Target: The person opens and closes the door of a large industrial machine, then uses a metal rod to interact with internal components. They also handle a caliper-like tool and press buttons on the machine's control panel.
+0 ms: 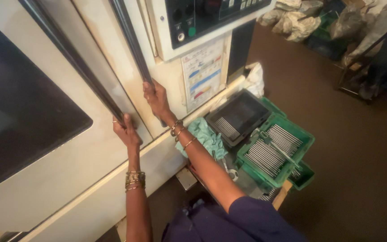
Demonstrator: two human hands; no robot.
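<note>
Right now I have both hands up on the front of a big cream-coloured machine, each closed around one of its two dark bar handles. My left hand (125,130) wraps the lower end of the left handle (75,60), fingers curled over the bar and thumb side pressed to the door panel (45,179); my right hand (156,99) grips the right handle (133,45) a little higher and just beside the left one, so the two fists sit near each other with the door seam between them. Both bars run long and slanted, rising up and away from my hands toward the top left, and the left hand is the lower and nearer of the two. Left of my left hand is a dark window (19,121) in the door. Above my right hand sits a control panel (202,22) with buttons and, under it, a coloured chart sheet (202,74). Below my right forearm lies a teal cloth (204,136), and beyond it green trays (276,152) of thin metal rods and a black tray (238,117), on a small stand over a brown floor (359,170).
</note>
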